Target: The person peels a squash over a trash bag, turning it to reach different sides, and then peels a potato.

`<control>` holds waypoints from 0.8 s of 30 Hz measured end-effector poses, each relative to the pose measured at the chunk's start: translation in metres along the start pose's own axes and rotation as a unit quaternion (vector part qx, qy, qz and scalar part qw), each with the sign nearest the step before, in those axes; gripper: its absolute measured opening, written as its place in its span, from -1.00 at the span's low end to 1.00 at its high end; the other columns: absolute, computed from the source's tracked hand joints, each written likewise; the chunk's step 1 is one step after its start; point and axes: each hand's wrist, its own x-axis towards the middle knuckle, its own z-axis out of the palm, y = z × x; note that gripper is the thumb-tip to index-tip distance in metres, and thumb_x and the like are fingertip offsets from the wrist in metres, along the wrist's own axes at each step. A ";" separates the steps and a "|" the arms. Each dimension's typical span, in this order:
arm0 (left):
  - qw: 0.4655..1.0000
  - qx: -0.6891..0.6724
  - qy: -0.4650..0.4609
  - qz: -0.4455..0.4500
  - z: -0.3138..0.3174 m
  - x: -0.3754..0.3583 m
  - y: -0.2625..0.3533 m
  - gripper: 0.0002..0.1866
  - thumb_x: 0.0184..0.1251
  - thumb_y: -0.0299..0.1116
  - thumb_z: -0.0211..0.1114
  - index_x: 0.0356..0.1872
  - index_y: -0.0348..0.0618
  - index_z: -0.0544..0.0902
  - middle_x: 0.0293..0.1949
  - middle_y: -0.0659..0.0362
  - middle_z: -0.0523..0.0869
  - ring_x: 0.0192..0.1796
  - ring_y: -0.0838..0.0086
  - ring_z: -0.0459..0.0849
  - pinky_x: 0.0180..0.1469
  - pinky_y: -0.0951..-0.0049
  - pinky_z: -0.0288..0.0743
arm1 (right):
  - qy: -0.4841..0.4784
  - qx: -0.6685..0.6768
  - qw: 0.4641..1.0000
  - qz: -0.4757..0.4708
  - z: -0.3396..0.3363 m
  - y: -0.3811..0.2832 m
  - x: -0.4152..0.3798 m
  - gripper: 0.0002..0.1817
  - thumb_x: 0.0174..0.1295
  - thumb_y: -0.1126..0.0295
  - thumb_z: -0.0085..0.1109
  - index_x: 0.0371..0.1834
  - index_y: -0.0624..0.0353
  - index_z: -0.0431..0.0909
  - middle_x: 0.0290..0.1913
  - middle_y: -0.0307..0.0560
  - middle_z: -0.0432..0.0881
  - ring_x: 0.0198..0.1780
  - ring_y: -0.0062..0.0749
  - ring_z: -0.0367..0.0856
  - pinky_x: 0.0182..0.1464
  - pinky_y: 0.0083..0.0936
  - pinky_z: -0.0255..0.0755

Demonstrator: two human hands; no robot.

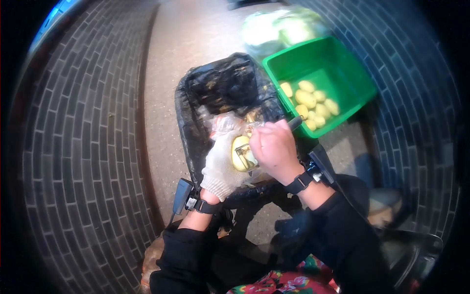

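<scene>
My left hand (219,166), in a white knitted glove, is closed around a pale, mostly peeled potato (239,163). My bare right hand (272,146) grips a peeler (294,122) by its dark handle, which sticks out past the fist towards the green tub. The peeler's metal head lies against the potato's face. Both hands are over a bin lined with a black plastic bag (185,110), where brownish peelings (223,93) and a piece of clear plastic lie. Part of the potato is hidden behind the peeler and my fingers.
A green tub (355,66) holding several peeled potatoes (306,99) stands right of the bin. Behind it sits a clear bag of pale green vegetables (293,27). Brick walls rise on both sides of the speckled floor (169,59). Dark straps with devices circle both wrists.
</scene>
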 end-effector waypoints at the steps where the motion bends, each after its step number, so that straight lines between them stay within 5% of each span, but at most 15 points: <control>1: 0.999 0.036 0.003 0.011 0.001 -0.001 0.000 -0.16 -0.31 -0.40 0.64 0.20 -0.17 0.51 0.01 -0.03 0.64 0.07 0.09 0.65 0.13 0.27 0.54 | 0.000 -0.001 1.000 -0.012 0.001 0.000 0.000 -0.63 0.31 0.38 0.06 -0.72 0.12 0.55 -0.55 -0.06 0.66 -0.35 -0.19 0.65 -0.13 -0.21 0.36; 6: 0.995 0.075 -0.018 0.056 -0.004 0.002 0.001 -0.19 -0.31 -0.42 0.64 0.17 -0.14 0.52 -0.02 -0.03 0.63 0.04 0.04 0.65 0.11 0.23 0.54 | -0.020 -0.007 0.999 -0.033 0.003 0.020 0.002 -0.64 0.29 0.39 0.07 -0.71 0.11 0.57 -0.57 -0.08 0.66 -0.37 -0.21 0.64 -0.13 -0.20 0.36; 9: 0.997 0.050 -0.054 0.021 -0.005 -0.004 0.005 -0.17 -0.35 -0.44 0.64 0.15 -0.14 0.52 -0.02 -0.02 0.62 0.04 0.05 0.64 0.12 0.23 0.54 | -0.047 -0.208 0.976 -0.045 -0.002 0.046 0.006 -0.60 0.30 0.39 0.03 -0.75 0.10 0.58 -0.60 -0.07 0.63 -0.41 -0.19 0.60 -0.16 -0.18 0.35; 12: 0.997 0.017 -0.009 0.071 -0.012 -0.007 0.007 -0.17 -0.37 -0.45 0.65 0.14 -0.14 0.52 -0.02 -0.01 0.63 0.05 0.07 0.65 0.14 0.23 0.54 | -0.005 -0.145 0.989 0.005 -0.007 0.051 0.010 -0.58 0.31 0.37 0.00 -0.77 0.09 0.56 -0.61 -0.05 0.62 -0.41 -0.17 0.59 -0.17 -0.18 0.33; 17: 0.998 0.039 -0.042 -0.006 -0.009 -0.005 0.003 -0.14 -0.38 -0.44 0.64 0.17 -0.16 0.51 0.04 -0.03 0.64 0.12 0.09 0.65 0.21 0.24 0.52 | -0.041 0.000 0.999 -0.013 -0.010 0.016 0.004 -0.60 0.31 0.35 0.02 -0.73 0.15 0.57 -0.57 -0.02 0.65 -0.39 -0.16 0.61 -0.15 -0.17 0.34; 22: 0.997 0.055 -0.037 0.041 -0.005 -0.007 -0.001 -0.12 -0.36 -0.46 0.64 0.21 -0.18 0.49 0.08 -0.04 0.64 0.15 0.12 0.64 0.22 0.26 0.52 | -0.001 0.036 0.999 -0.029 0.006 0.015 -0.003 -0.61 0.29 0.36 0.06 -0.75 0.11 0.56 -0.57 -0.07 0.66 -0.39 -0.19 0.61 -0.16 -0.19 0.33; 24: 0.994 0.075 -0.024 0.073 -0.010 -0.008 0.000 -0.11 -0.34 -0.46 0.64 0.22 -0.18 0.48 0.09 -0.03 0.64 0.16 0.16 0.64 0.23 0.27 0.51 | -0.027 -0.073 0.997 -0.022 -0.001 0.035 0.004 -0.63 0.33 0.40 0.01 -0.70 0.17 0.51 -0.59 -0.06 0.57 -0.40 -0.11 0.57 -0.19 -0.24 0.33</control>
